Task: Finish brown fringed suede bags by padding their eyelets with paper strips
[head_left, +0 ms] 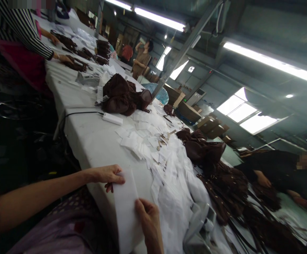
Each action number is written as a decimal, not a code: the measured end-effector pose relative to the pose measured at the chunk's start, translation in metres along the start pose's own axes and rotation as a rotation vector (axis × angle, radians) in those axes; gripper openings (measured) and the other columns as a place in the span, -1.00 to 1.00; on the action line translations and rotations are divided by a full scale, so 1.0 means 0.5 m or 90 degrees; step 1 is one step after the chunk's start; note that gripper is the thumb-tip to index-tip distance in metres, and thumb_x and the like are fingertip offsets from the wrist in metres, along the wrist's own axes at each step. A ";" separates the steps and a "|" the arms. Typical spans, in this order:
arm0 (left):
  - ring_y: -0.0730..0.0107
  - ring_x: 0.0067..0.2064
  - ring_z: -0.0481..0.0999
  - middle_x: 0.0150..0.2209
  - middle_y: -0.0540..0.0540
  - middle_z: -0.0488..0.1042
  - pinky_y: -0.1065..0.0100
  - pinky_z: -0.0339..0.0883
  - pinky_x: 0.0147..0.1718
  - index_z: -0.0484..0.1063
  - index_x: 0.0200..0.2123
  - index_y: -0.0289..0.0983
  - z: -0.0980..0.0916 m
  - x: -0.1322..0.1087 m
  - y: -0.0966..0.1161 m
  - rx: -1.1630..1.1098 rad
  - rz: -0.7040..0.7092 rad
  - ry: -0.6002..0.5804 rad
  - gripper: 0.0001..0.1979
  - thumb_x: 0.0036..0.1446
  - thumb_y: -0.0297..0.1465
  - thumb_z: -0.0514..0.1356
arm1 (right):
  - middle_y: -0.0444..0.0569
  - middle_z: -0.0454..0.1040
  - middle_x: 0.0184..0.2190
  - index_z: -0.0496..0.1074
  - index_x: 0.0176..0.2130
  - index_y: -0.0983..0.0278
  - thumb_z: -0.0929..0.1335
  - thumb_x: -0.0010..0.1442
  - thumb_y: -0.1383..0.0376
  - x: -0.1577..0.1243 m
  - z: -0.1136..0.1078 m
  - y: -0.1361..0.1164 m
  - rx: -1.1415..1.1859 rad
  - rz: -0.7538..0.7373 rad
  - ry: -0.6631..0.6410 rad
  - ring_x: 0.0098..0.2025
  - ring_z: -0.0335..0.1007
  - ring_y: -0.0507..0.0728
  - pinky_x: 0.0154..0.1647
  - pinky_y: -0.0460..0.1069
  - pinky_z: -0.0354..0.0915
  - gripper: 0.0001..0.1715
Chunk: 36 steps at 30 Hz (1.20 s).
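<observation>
White sheet (127,211), lower end off-frame

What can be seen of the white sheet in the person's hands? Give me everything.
The white sheet is plain, long and thin, and looks like paper or film; which, I cannot tell. The left hand holds it near its upper end, the right hand at its right edge lower down. It looks fairly flat, held before the white-covered table. Its lower end runs out of the picture.
</observation>
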State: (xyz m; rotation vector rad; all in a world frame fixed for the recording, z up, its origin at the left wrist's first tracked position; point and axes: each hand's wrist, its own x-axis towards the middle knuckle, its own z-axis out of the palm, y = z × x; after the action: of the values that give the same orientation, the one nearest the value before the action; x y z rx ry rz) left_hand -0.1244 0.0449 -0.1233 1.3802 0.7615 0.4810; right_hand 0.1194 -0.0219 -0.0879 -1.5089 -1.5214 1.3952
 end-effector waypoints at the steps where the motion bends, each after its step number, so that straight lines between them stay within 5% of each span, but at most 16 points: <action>1: 0.44 -0.66 0.38 -0.61 0.00 0.43 0.47 0.19 -0.69 0.41 -0.43 -0.32 0.000 -0.003 0.002 0.040 0.009 0.021 -0.57 0.10 -0.02 0.13 | -0.08 0.39 -0.57 0.57 -0.40 0.39 0.35 0.08 -0.01 0.000 0.000 0.000 -0.009 0.002 -0.006 -0.49 0.19 0.04 -0.52 -0.11 0.08 -0.51; 4: 0.22 -0.27 0.52 -0.28 -0.14 0.54 0.36 0.36 -0.33 0.46 -0.22 -0.31 0.006 -0.016 0.023 0.180 0.077 0.165 -0.58 0.06 -0.06 0.20 | -0.14 0.25 -0.64 0.52 -0.50 0.39 0.33 0.09 0.03 -0.004 0.004 -0.004 -0.058 0.006 -0.028 -0.54 0.06 -0.01 -0.55 -0.10 -0.04 -0.53; 7: 0.11 0.04 0.39 -0.01 -0.18 0.47 0.26 0.19 0.03 0.41 0.00 -0.23 0.022 -0.031 0.061 0.319 0.201 0.211 -0.50 0.01 -0.16 0.29 | -0.20 0.07 -0.66 0.42 -0.61 0.36 0.30 0.10 0.09 -0.007 0.017 -0.014 -0.109 -0.020 -0.058 -0.55 -0.07 -0.03 -0.56 -0.09 -0.13 -0.56; 9: 0.18 -0.06 0.44 -0.09 -0.15 0.53 0.32 0.23 -0.05 0.47 -0.07 -0.21 0.040 -0.034 0.077 0.389 0.248 0.116 -0.64 0.05 -0.24 0.27 | -0.21 -0.03 -0.65 0.32 -0.66 0.33 0.29 0.10 0.13 -0.009 0.029 -0.019 -0.138 -0.053 -0.079 -0.55 -0.13 -0.04 -0.56 -0.08 -0.17 -0.56; 11: 0.32 -0.34 0.46 -0.36 -0.07 0.56 0.42 0.27 -0.32 0.54 -0.29 -0.21 0.058 -0.031 0.077 0.389 0.226 0.002 -0.86 0.07 -0.36 0.22 | -0.21 -0.08 -0.63 0.26 -0.67 0.31 0.28 0.12 0.16 -0.012 0.039 -0.022 -0.166 -0.080 -0.092 -0.53 -0.15 -0.04 -0.55 -0.07 -0.19 -0.57; 15: 0.50 -0.59 0.20 -0.67 0.08 0.32 0.49 0.04 -0.60 0.45 -0.58 -0.26 0.080 -0.015 0.052 0.320 0.181 -0.076 -0.85 -0.02 -0.53 0.16 | -0.20 -0.09 -0.62 0.22 -0.68 0.30 0.26 0.14 0.16 -0.019 0.052 -0.014 -0.202 -0.097 -0.089 -0.53 -0.14 -0.03 -0.55 -0.07 -0.21 -0.55; 25: 0.57 -0.61 0.09 -0.71 0.14 0.08 0.49 -0.05 -0.63 0.29 -0.68 -0.29 0.102 -0.014 0.019 0.176 0.124 -0.048 -0.85 -0.12 -0.50 0.11 | -0.23 -0.08 -0.65 0.24 -0.70 0.32 0.25 0.18 0.24 -0.033 0.069 -0.002 -0.280 -0.149 -0.055 -0.57 -0.12 -0.06 -0.56 -0.09 -0.19 -0.53; 33: 0.55 -0.69 0.02 -0.73 0.13 0.07 0.45 -0.06 -0.71 0.14 -0.68 -0.23 0.132 0.006 -0.050 -0.084 -0.047 0.067 -0.79 -0.09 -0.31 0.05 | -0.07 0.41 -0.60 0.47 -0.40 0.27 0.18 0.27 0.36 -0.047 0.103 0.020 -0.564 -0.529 0.205 -0.53 0.31 0.07 -0.46 -0.06 0.09 -0.67; 36: 0.55 -0.68 0.07 -0.71 0.11 0.15 0.46 -0.02 -0.71 0.23 -0.65 -0.25 0.109 0.003 -0.042 -0.120 -0.054 0.061 -0.76 -0.06 -0.25 0.12 | -0.04 0.49 -0.51 0.50 -0.22 0.29 0.21 0.30 0.25 -0.044 0.085 0.024 -0.451 -0.417 0.161 -0.47 0.39 0.08 -0.41 -0.08 0.20 -0.69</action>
State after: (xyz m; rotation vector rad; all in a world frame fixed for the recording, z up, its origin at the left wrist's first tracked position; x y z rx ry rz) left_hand -0.0868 0.0050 -0.1435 1.1509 0.8279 0.5410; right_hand 0.0886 -0.0564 -0.1055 -1.2740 -2.1843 0.2820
